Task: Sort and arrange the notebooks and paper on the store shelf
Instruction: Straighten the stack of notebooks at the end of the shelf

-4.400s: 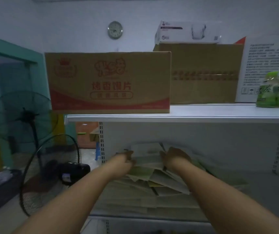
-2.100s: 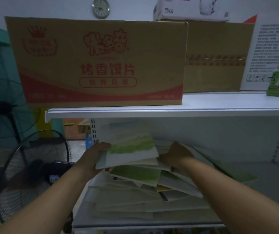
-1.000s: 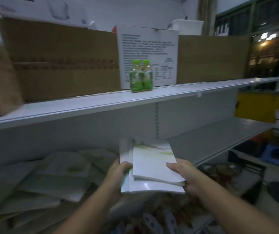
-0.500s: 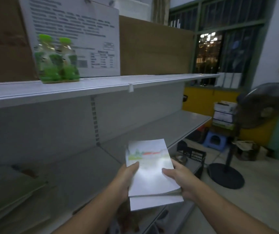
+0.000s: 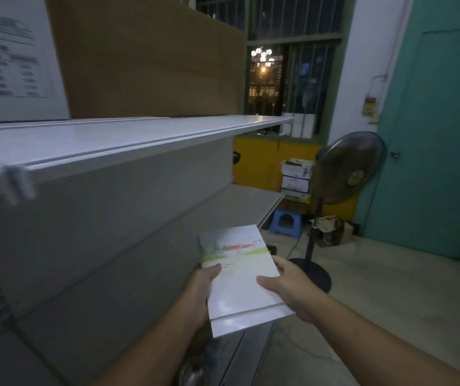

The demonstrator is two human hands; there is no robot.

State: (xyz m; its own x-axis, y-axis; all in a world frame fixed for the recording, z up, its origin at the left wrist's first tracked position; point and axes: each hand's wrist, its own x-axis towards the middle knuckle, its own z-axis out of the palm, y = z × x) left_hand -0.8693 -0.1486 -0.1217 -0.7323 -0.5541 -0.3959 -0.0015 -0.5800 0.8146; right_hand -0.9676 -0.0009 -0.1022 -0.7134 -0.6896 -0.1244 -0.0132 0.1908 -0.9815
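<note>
I hold a small stack of white notebooks (image 5: 240, 280) in both hands in front of me; the top cover shows a green and red landscape band. My left hand (image 5: 199, 291) grips the stack's left edge, thumb on the cover. My right hand (image 5: 287, 288) grips the right edge, thumb also on top. The stack hangs above the front of the grey middle shelf (image 5: 240, 199), near its right end. The pile of other notebooks is out of view.
The white upper shelf (image 5: 117, 137) carries a brown cardboard box (image 5: 150, 57) and a white printed box (image 5: 11, 57). To the right stand a floor fan (image 5: 345, 174), a blue stool (image 5: 286, 221), stacked boxes (image 5: 297, 176) and a teal door (image 5: 440, 135).
I have turned further right along the shelf, carrying the notebook stack in both hands. The green bottles and the notebook pile have left the view; the fan and door are closer.
</note>
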